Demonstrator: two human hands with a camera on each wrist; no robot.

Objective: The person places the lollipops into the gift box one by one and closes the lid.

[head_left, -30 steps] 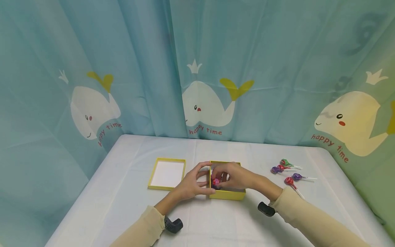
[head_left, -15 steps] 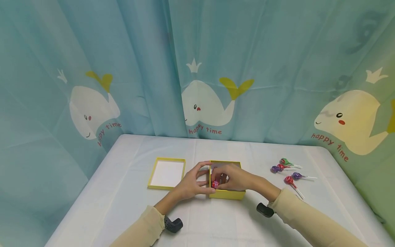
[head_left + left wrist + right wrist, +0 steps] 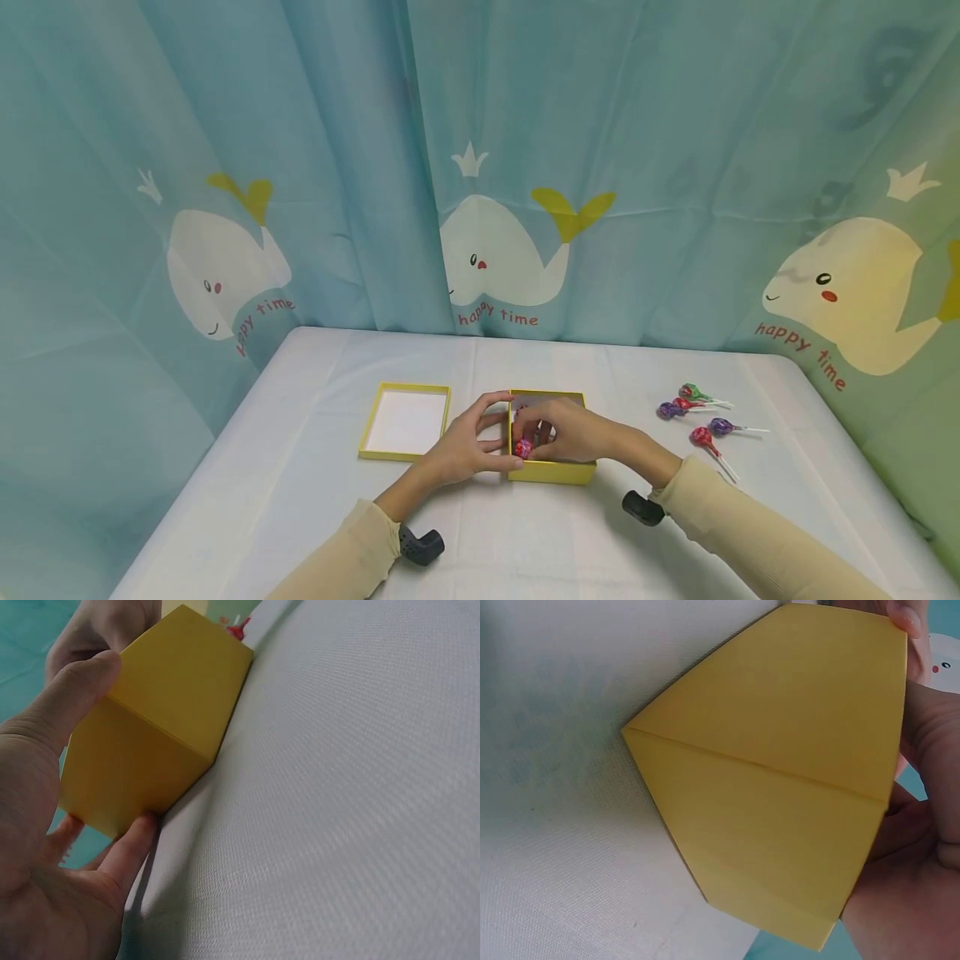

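Observation:
A yellow box [image 3: 552, 472] with a pale inside stands lidless on the table. My left hand [image 3: 465, 450] steadies its left side, thumb at the near left corner and fingers spread along the wall and far corner. In the left wrist view that thumb [image 3: 94, 679] presses the box's upper corner. My right hand [image 3: 566, 429] reaches down into the box, its curled fingers and thumb at a red and purple lollipop [image 3: 523, 448] near the front left corner. The lollipop's stick is hidden by the hand. Outside, the box wall [image 3: 780, 772] hides the right fingertips from the right wrist view.
Left of the box lies its yellow-rimmed lid [image 3: 408, 422], white inside up. Several lollipops lie at the right: a green one [image 3: 690, 391], a purple one [image 3: 721, 426] and a red one [image 3: 702, 437] among them. A whale-print curtain [image 3: 337, 167] hangs behind the table.
The lollipop head under my right hand has shifted slightly toward the near left corner of the box. My left hand has stayed on the box.

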